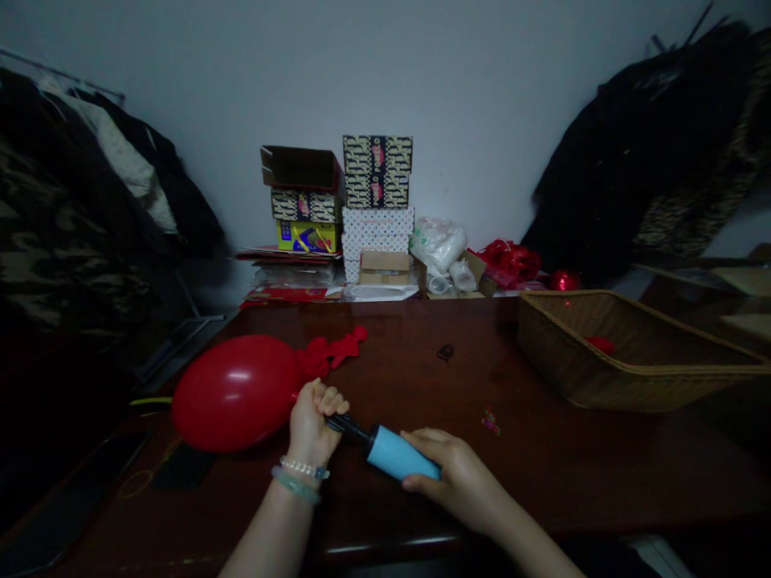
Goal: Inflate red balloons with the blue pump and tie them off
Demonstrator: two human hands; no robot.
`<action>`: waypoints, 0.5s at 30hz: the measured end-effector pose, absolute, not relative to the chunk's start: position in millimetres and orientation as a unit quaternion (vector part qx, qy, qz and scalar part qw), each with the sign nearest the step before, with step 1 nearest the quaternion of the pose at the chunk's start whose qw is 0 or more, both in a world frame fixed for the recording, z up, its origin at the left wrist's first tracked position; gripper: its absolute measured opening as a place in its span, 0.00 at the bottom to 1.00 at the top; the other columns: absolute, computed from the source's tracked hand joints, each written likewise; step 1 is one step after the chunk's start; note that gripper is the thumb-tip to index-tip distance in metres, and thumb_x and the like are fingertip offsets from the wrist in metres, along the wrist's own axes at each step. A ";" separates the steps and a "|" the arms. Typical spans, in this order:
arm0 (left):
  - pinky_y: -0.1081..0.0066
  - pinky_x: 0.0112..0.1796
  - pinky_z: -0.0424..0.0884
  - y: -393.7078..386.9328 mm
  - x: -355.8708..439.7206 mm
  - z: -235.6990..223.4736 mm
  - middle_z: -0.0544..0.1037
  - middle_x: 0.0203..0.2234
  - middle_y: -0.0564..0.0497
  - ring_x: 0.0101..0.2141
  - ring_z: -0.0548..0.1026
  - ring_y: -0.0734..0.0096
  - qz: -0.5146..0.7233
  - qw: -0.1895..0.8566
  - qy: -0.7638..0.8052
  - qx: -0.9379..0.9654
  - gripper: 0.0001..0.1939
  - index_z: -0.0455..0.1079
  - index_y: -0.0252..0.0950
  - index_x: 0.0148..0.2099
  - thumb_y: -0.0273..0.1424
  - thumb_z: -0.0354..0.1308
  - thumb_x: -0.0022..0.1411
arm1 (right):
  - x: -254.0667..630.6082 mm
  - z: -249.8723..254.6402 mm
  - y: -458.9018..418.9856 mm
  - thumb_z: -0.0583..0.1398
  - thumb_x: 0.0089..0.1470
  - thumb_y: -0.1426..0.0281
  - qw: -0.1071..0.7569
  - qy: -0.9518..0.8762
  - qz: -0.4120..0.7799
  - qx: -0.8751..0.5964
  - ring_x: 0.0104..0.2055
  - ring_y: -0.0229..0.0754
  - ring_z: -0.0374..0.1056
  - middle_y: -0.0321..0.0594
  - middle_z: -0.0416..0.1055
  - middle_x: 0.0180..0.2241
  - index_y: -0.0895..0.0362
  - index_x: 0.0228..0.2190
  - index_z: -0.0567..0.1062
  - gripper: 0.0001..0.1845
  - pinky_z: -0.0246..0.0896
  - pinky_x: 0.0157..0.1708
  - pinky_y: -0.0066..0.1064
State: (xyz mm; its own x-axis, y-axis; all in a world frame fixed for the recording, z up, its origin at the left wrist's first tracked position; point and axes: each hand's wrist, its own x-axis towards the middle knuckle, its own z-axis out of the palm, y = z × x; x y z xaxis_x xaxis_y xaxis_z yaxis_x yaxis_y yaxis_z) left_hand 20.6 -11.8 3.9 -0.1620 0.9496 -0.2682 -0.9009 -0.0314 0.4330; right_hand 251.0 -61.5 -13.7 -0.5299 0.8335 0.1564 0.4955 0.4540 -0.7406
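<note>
Apparent inflation step: balloon (238, 393) left of pump (397, 452). Left hand (314, 419): fingers closed around pump's black end; right hand (454, 475): fingers gripping pump. Next stroke likely needs tight seal.

Balloon (234, 393): taut rubber, smooth and glossy, with a bright highlight
Pump (403, 453): plastic, the blue barrel smooth with a soft sheen, the black end darker
Table (391, 361): dark wood look, polished, glossy along the front edge
Basket (566, 365): woven wicker look, rough
Bead bracelet (296, 465): clear, shiny, glass-like
Bangle (293, 485): smooth, translucent, stone-like
Patterned boxes (378, 172): printed cardboard
Bag (441, 241): thin, crinkled, see-through plastic
Hanging coats (590, 168): dark cloth, mostly matt
Wall (470, 104): smooth, matt
</note>
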 end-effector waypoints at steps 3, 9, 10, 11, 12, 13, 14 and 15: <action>0.76 0.16 0.52 -12.9 32.7 1.6 0.50 0.09 0.60 0.11 0.51 0.82 0.708 0.651 0.271 0.044 0.22 0.48 0.37 0.17 0.25 0.49 0.62 | 250.9 -15.3 -62.3 0.65 0.52 0.57 0.267 -0.808 0.336 -0.404 0.48 0.49 0.70 0.43 0.74 0.47 0.51 0.54 0.71 0.29 0.62 0.51 0.36; 0.76 0.17 0.52 -12.9 31.8 1.6 0.50 0.10 0.60 0.11 0.51 0.82 0.715 0.641 0.273 0.066 0.21 0.47 0.37 0.18 0.26 0.51 0.60 | 251.8 -15.6 -61.3 0.64 0.52 0.56 0.268 -0.809 0.339 -0.399 0.48 0.49 0.70 0.44 0.74 0.47 0.51 0.55 0.71 0.30 0.62 0.51 0.36; 0.76 0.17 0.52 -12.6 29.7 2.3 0.49 0.10 0.60 0.11 0.51 0.82 0.717 0.639 0.271 0.069 0.21 0.46 0.37 0.18 0.26 0.51 0.60 | 251.5 -15.2 -60.9 0.65 0.52 0.56 0.268 -0.809 0.339 -0.398 0.48 0.49 0.70 0.44 0.74 0.48 0.51 0.55 0.71 0.30 0.62 0.51 0.37; 0.76 0.17 0.52 -12.3 27.4 3.1 0.49 0.10 0.61 0.11 0.51 0.82 0.718 0.638 0.270 0.072 0.21 0.46 0.37 0.19 0.26 0.51 0.60 | 251.4 -14.8 -60.5 0.65 0.52 0.56 0.269 -0.810 0.337 -0.397 0.49 0.49 0.70 0.44 0.74 0.48 0.51 0.55 0.71 0.30 0.62 0.51 0.37; 0.76 0.17 0.52 -12.0 24.8 4.0 0.49 0.10 0.61 0.11 0.51 0.82 0.719 0.637 0.269 0.075 0.21 0.46 0.37 0.19 0.25 0.51 0.60 | 251.6 -14.1 -60.1 0.65 0.52 0.56 0.269 -0.811 0.334 -0.397 0.49 0.49 0.69 0.44 0.74 0.48 0.51 0.55 0.70 0.31 0.62 0.52 0.37; 0.76 0.17 0.52 -11.5 21.7 5.0 0.49 0.10 0.61 0.11 0.51 0.82 0.721 0.635 0.268 0.077 0.21 0.46 0.37 0.19 0.25 0.51 0.60 | 252.3 -13.1 -59.7 0.65 0.51 0.56 0.267 -0.813 0.332 -0.398 0.49 0.49 0.69 0.44 0.73 0.49 0.51 0.55 0.70 0.31 0.61 0.52 0.37; 0.76 0.17 0.52 -11.0 18.1 6.2 0.49 0.10 0.61 0.11 0.51 0.82 0.724 0.632 0.266 0.078 0.21 0.46 0.37 0.19 0.25 0.50 0.60 | 253.6 -12.0 -59.2 0.65 0.51 0.56 0.264 -0.814 0.329 -0.400 0.50 0.49 0.69 0.44 0.73 0.50 0.50 0.56 0.70 0.31 0.61 0.53 0.37; 0.76 0.17 0.53 -10.5 14.0 7.6 0.50 0.10 0.60 0.11 0.52 0.82 0.728 0.628 0.264 0.077 0.21 0.46 0.37 0.19 0.25 0.50 0.60 | 255.5 -10.6 -58.6 0.65 0.51 0.56 0.259 -0.815 0.328 -0.401 0.51 0.50 0.68 0.44 0.73 0.51 0.50 0.56 0.70 0.31 0.60 0.54 0.38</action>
